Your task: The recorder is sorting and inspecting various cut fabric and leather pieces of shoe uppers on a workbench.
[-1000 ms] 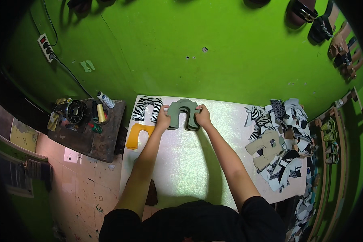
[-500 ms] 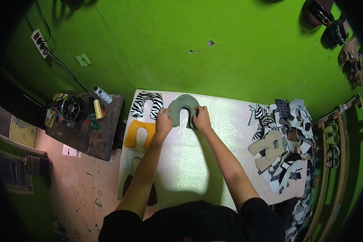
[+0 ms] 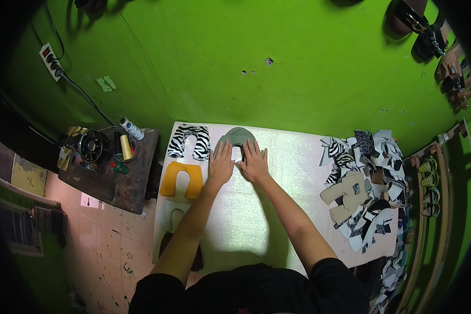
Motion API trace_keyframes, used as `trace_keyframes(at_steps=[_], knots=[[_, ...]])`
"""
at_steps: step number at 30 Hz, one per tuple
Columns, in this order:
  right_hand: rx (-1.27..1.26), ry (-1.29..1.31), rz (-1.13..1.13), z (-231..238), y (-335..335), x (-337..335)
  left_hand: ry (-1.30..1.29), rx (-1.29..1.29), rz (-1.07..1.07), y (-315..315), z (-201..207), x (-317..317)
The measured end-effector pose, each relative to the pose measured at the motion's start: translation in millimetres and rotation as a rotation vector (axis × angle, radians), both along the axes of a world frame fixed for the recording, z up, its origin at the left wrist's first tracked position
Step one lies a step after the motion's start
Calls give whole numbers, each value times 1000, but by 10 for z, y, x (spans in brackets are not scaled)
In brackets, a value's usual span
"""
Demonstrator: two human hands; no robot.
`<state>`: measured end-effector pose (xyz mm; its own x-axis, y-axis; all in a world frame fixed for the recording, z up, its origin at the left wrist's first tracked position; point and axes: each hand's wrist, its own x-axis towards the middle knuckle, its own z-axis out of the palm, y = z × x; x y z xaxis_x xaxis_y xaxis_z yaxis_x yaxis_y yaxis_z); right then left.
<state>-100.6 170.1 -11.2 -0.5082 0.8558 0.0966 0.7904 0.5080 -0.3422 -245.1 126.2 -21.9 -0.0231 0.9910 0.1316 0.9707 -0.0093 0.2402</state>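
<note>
A stack of green horseshoe-shaped pieces (image 3: pixel 237 134), like shoe uppers, lies near the far edge of the pale table (image 3: pixel 293 209), its curve pointing to the wall. Flat across its left leg rests my left hand (image 3: pixel 222 163), fingers stretched out. My right hand (image 3: pixel 255 163) lies the same way over the right leg, fingers spread, thumb pointing inward. Both legs are mostly hidden under my hands. Just left of them sit zebra-striped horseshoe pieces (image 3: pixel 201 132), with yellow ones (image 3: pixel 167 180) nearer. Closer still, a pale piece (image 3: pixel 165 213) and a dark brown one (image 3: pixel 166 239) are partly covered by my left forearm.
Fabric and leather scraps (image 3: pixel 369 209) pile up on the table's right side. At left stands a dark sewing-machine table (image 3: pixel 125 183) with thread cones (image 3: pixel 126 148) and a black handwheel (image 3: pixel 91 146). A green wall (image 3: pixel 209 68) rises behind. Sandals (image 3: pixel 429 180) sit on a rack at right.
Both hands have gone from gripping the green stack's sides with bent fingers to lying flat on top of its legs. The view has shifted slightly.
</note>
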Motion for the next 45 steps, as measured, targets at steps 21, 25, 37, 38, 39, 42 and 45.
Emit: trace_keyframes(at_steps=[21,25,37,38,39,42,45], knots=[[82,271,-556,-62,-1267,1728,-186,-58,8,-693,375,1212],[104,261,-696,-108,-1464,2193,-267,-74,-89,-1005,370,1792],[-94,85,-843,58,-1753,3325,-371,-70,-327,-1141,304,3138],[-101,44,-793,61,-1784,3389,-374,-52,-338,-1092,294,3266],[-100,39,-802,75,-1802,3439,-378,-54,-347,-1033,281,3386],[-55,146,-652,78,-1824,3602,-422,-39,-419,-819,242,3751],[-13,229,-601,85,-1791,3831,-509,-63,-543,-609,198,4071]])
